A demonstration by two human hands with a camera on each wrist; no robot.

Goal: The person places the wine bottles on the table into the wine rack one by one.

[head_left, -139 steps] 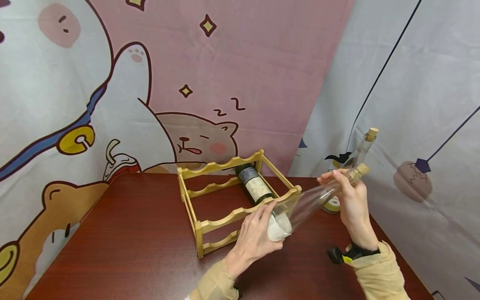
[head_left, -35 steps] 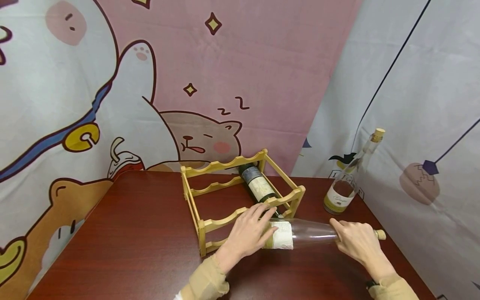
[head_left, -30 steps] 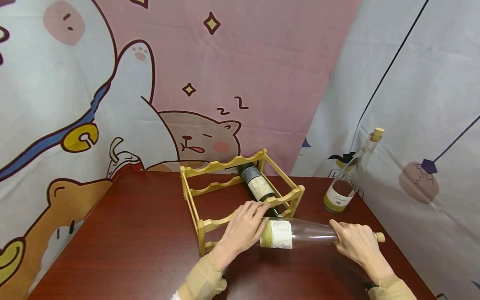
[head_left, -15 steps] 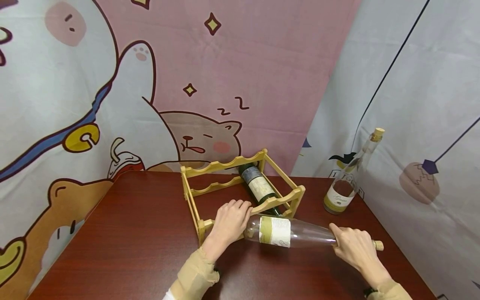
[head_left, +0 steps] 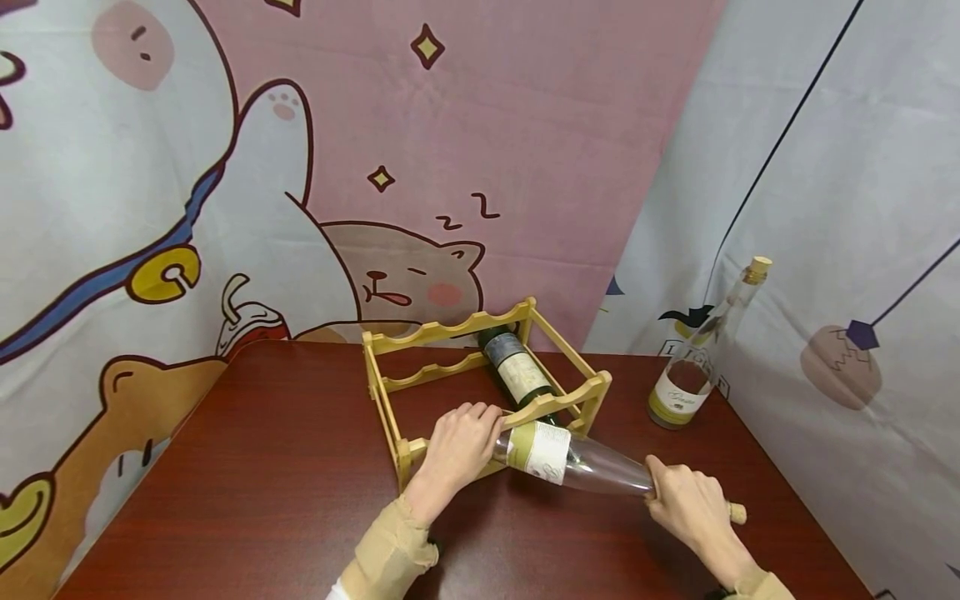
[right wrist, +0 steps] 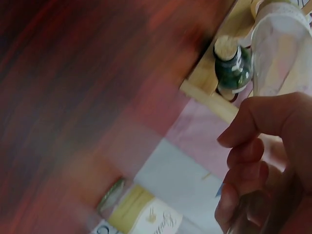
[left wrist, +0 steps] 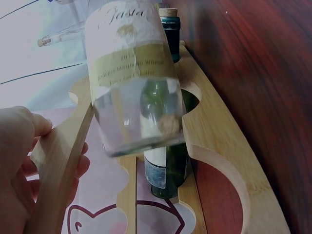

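My right hand (head_left: 692, 508) grips the neck of a clear glass wine bottle (head_left: 600, 471), its cork (head_left: 737, 513) showing beyond the fist. The bottle slants, neck toward the lower right, base toward the wooden wine rack (head_left: 378, 396). In the left wrist view its base overlaps the gap between the upper and lower front rails. My left hand (head_left: 457, 446) holds the rack's upper front rail (left wrist: 61, 161), thumb on one side and fingers on the other. A dark green wine bottle (head_left: 517, 371) lies in the rack's right end, its corked neck (right wrist: 226, 48) toward the front.
Another corked clear bottle (head_left: 681, 387) stands upright at the table's back right. The dark red tabletop (head_left: 225, 483) stretches left of the rack. A printed cloth (head_left: 555, 167) hangs behind, with a grey one along the right side.
The left hand has shifted left off the bottle's base onto the rack's rail. The clear bottle has swung from level to slanting, base nearer the rack, as the right hand moved left and down.
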